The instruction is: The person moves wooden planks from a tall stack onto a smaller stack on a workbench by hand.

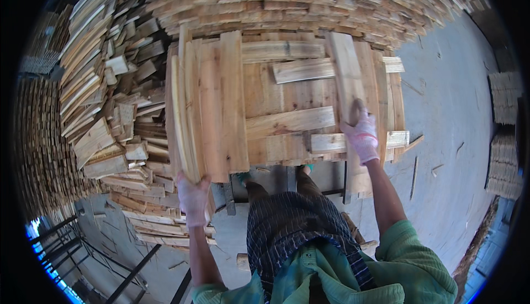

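A stack of pale wooden boards rests on a low metal stand in front of me, with several boards lying lengthwise away from me and others crosswise. My right hand [361,137], in a pinkish-white glove, grips the near end of a slanted plank [346,64] on the right of the stack. Under and beside that plank lie short crosswise boards [303,71]. At the near left corner, my gloved left hand [193,200] is closed around the end of a narrow board [190,122]. Its fingertips are partly hidden. Wider reddish boards [211,105] lie just right of it.
High rows of stacked boards [276,0] run along the far side. Loose offcuts [118,122] pile up on the left. Dark metal bars [132,273] stand at the lower left. Wood scraps [414,177] litter the grey floor at right, near bundled stacks [503,160].
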`<state>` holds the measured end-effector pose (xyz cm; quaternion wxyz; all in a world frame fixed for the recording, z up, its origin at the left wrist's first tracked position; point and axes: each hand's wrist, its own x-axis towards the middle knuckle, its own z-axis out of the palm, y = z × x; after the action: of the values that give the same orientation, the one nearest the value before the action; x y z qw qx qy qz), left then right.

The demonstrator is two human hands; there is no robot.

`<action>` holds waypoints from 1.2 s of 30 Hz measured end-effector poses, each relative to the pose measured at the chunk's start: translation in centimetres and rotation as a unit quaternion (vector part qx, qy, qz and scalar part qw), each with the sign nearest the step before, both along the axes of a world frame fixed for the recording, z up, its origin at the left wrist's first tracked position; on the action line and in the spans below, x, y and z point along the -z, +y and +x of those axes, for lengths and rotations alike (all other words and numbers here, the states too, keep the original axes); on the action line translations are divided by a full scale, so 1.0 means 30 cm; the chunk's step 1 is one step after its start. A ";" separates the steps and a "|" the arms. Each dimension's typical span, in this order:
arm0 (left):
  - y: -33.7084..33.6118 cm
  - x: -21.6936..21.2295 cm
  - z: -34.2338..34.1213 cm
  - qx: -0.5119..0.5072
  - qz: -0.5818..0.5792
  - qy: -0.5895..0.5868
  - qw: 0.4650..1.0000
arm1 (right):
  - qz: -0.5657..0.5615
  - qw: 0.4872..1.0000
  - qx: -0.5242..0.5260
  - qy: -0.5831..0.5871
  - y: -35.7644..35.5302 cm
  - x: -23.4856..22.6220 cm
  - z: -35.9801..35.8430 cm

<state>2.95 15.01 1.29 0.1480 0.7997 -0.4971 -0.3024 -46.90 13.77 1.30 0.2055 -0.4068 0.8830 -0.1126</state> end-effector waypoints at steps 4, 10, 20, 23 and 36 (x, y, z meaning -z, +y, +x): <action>-0.027 0.135 0.087 0.083 0.012 -0.062 0.995 | -0.011 0.994 -0.103 -0.043 -0.240 0.094 0.397; 0.008 0.146 -0.071 0.139 -0.055 -0.134 0.980 | 0.037 0.994 -0.107 -0.013 -0.398 0.253 0.833; -0.098 0.170 0.131 0.049 -0.150 0.280 0.947 | 0.079 0.966 -0.241 -0.041 -0.408 0.202 0.735; -0.272 0.004 0.096 0.083 -0.124 0.244 0.958 | 0.002 0.987 -0.154 -0.053 -0.336 0.162 0.670; -0.541 0.109 0.020 0.131 -0.142 0.061 0.979 | -0.037 0.960 -0.188 -0.206 0.238 0.205 0.764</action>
<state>3.57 -1.23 -1.97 0.2493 0.6787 -0.6255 -0.2932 -23.96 20.90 -4.85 0.3852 -0.5405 0.7246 -0.1857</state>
